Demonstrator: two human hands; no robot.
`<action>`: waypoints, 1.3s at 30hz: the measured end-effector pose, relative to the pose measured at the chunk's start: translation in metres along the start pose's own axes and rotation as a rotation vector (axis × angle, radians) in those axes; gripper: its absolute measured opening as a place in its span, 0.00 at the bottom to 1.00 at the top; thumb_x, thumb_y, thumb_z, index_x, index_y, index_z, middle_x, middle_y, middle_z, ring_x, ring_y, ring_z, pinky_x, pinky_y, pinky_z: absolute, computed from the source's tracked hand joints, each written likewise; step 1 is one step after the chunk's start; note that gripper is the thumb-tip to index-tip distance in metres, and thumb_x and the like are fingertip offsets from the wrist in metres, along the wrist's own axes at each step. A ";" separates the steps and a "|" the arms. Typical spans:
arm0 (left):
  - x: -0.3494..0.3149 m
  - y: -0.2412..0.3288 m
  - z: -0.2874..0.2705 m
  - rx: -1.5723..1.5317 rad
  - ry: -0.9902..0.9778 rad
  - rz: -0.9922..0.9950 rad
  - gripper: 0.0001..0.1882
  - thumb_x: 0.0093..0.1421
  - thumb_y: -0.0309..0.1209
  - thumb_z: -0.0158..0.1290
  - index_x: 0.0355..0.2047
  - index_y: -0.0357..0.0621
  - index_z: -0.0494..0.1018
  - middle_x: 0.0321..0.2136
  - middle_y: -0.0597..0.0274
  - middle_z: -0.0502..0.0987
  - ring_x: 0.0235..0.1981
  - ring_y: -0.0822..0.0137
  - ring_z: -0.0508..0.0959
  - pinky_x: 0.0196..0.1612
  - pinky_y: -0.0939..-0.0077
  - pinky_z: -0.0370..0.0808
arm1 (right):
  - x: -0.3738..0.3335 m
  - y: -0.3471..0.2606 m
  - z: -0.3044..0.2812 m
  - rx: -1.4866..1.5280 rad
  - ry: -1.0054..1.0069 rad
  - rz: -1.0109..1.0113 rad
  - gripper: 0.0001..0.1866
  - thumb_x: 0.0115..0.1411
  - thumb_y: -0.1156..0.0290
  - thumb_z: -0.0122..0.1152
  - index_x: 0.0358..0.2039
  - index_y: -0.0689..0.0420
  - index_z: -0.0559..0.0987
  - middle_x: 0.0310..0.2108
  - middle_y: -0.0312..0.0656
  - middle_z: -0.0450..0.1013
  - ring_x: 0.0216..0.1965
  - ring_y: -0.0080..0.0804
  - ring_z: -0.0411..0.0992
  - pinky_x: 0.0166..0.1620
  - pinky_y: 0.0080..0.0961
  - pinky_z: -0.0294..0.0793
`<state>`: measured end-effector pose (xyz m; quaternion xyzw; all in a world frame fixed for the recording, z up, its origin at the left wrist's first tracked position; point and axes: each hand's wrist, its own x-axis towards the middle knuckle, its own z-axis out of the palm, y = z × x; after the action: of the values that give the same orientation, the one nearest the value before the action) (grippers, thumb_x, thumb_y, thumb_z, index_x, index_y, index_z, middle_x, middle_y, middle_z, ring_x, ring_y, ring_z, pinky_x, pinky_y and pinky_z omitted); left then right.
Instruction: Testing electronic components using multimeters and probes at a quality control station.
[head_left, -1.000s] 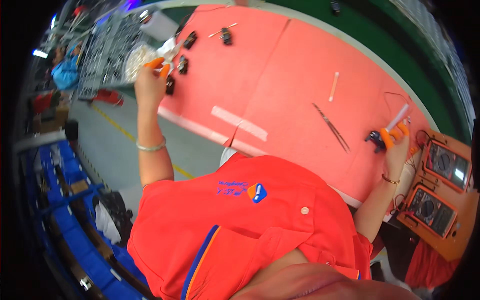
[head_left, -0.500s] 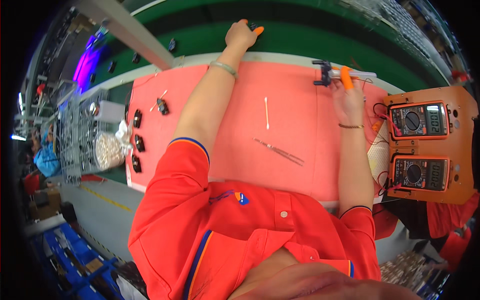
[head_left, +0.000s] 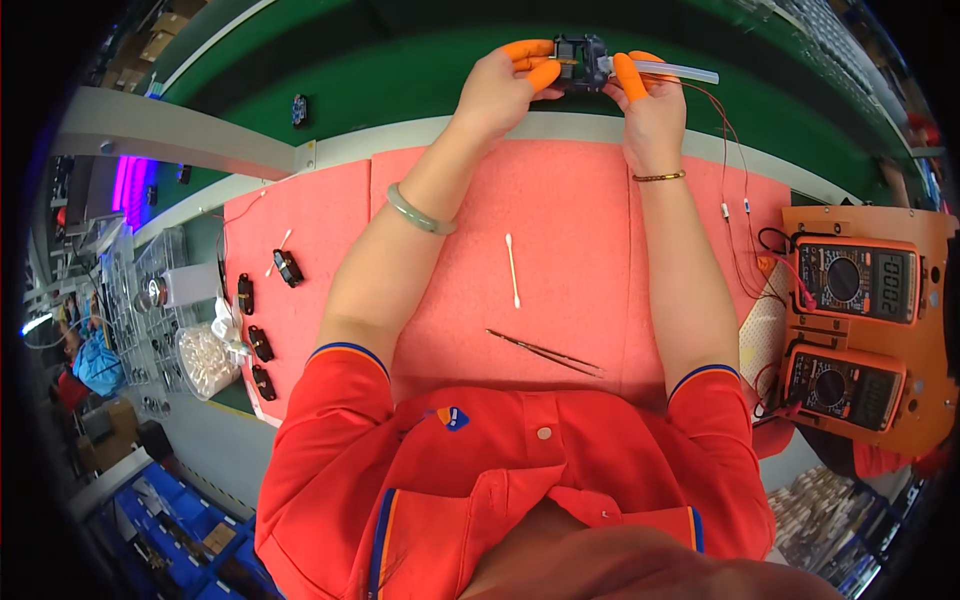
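At twelve o'clock, the left hand (head_left: 500, 85) and right hand (head_left: 648, 95), wearing orange finger cots, are pinching the small black plastic component (head_left: 583, 63) between them, together. The thin red lead wires (head_left: 728, 190) risk snagging, tugging it loose.

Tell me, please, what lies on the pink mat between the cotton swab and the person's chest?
In the head view, thin metal tweezers lie on the pink mat between the cotton swab and the chest.
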<state>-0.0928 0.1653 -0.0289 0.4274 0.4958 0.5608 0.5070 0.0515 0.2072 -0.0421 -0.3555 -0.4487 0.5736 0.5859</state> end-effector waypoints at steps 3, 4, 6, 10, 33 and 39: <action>-0.002 -0.007 -0.001 0.046 0.031 0.107 0.17 0.54 0.27 0.45 0.43 0.34 0.62 0.35 0.55 0.70 0.31 0.70 0.73 0.35 0.81 0.72 | -0.009 -0.001 0.012 -0.063 -0.129 0.012 0.12 0.52 0.76 0.51 0.39 0.62 0.66 0.34 0.40 0.67 0.34 0.27 0.67 0.38 0.24 0.69; -0.005 -0.005 -0.001 0.058 0.058 0.106 0.17 0.54 0.27 0.45 0.43 0.34 0.62 0.35 0.55 0.70 0.31 0.70 0.73 0.35 0.81 0.72 | -0.013 0.000 0.019 -0.089 -0.196 0.009 0.13 0.52 0.76 0.51 0.40 0.62 0.66 0.34 0.40 0.67 0.35 0.27 0.67 0.39 0.24 0.69; -0.009 0.006 0.000 0.511 0.115 0.161 0.18 0.51 0.32 0.49 0.42 0.38 0.65 0.35 0.54 0.70 0.30 0.69 0.73 0.35 0.79 0.71 | -0.012 0.002 0.012 -0.006 -0.256 0.054 0.13 0.53 0.76 0.50 0.40 0.62 0.66 0.35 0.40 0.67 0.35 0.27 0.67 0.39 0.24 0.69; -0.009 0.022 -0.036 0.952 0.257 0.332 0.20 0.47 0.39 0.53 0.39 0.42 0.68 0.36 0.52 0.70 0.35 0.62 0.71 0.39 0.73 0.68 | -0.001 -0.001 0.008 0.106 -0.308 0.081 0.13 0.54 0.75 0.49 0.40 0.62 0.67 0.36 0.41 0.66 0.37 0.28 0.67 0.40 0.25 0.69; -0.004 0.009 0.021 -0.047 -0.198 0.049 0.17 0.56 0.27 0.42 0.46 0.38 0.57 0.33 0.53 0.69 0.31 0.66 0.73 0.38 0.78 0.71 | 0.004 -0.011 -0.012 0.290 -0.017 0.148 0.17 0.49 0.77 0.55 0.39 0.63 0.64 0.33 0.42 0.66 0.33 0.27 0.69 0.33 0.22 0.73; 0.003 0.002 0.006 0.342 -0.001 0.050 0.14 0.57 0.31 0.42 0.41 0.37 0.61 0.25 0.60 0.69 0.25 0.71 0.72 0.29 0.84 0.71 | 0.006 -0.009 -0.011 0.268 -0.050 0.135 0.16 0.49 0.78 0.54 0.39 0.63 0.64 0.32 0.42 0.66 0.33 0.26 0.68 0.33 0.22 0.73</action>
<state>-0.0876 0.1688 -0.0262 0.5200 0.5730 0.4803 0.4130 0.0643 0.2132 -0.0364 -0.2891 -0.3577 0.6751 0.5768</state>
